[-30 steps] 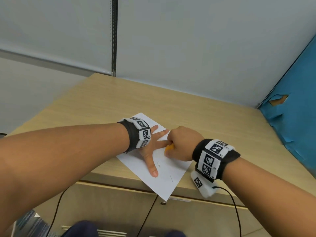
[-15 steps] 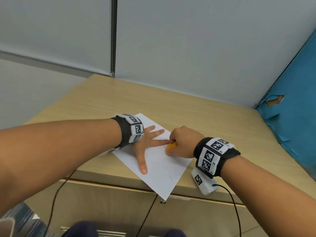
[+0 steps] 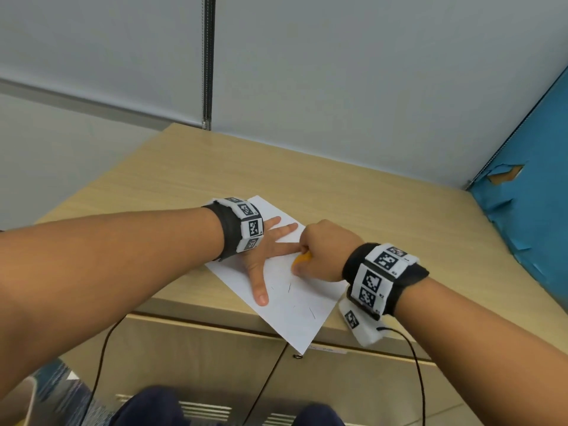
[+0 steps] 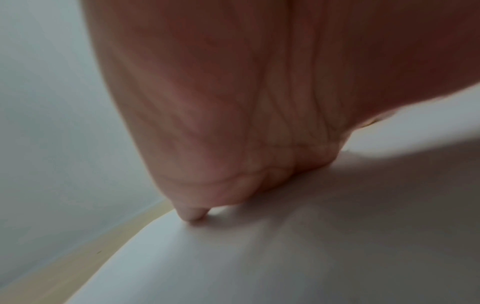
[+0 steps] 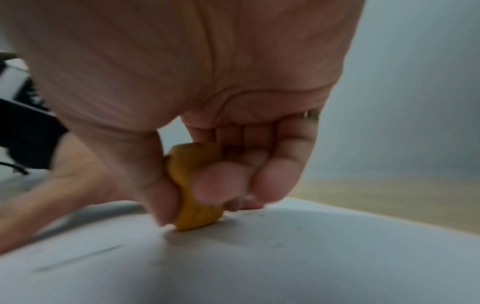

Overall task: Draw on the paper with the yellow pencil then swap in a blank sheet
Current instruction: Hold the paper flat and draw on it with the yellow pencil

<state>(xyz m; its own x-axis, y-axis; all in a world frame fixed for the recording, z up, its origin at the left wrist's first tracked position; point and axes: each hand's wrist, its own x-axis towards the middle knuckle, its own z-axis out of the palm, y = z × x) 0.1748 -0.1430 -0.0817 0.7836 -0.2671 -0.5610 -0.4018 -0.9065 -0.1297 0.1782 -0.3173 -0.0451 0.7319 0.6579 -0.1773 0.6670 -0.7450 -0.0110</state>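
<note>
A white sheet of paper (image 3: pixel 295 312) lies askew on the wooden cabinet top (image 3: pixel 215 176), one corner hanging past the front edge. Short dark pencil strokes mark its near half. My left hand (image 3: pixel 267 250) lies flat on the paper with fingers spread, pressing it down; in the left wrist view the palm (image 4: pixel 259 123) rests on the sheet (image 4: pixel 285 257). My right hand (image 3: pixel 322 250) grips a short yellow pencil (image 3: pixel 302 259), its lower end touching the paper. In the right wrist view the thumb and fingers pinch the yellow pencil (image 5: pixel 193 189) against the paper (image 5: pixel 259 267).
A grey wall (image 3: pixel 338 72) stands behind the cabinet and a blue torn panel (image 3: pixel 528 192) to the right. Cabinet doors (image 3: pixel 199 358) lie below the front edge. Black cables (image 3: pixel 418 379) hang from both wrist bands. My knees (image 3: pixel 159 407) show at the bottom.
My right hand with the pencil has shifted slightly away from me across the paper. The left hand stays flat on the sheet. More dark strokes show on the paper's near half.
</note>
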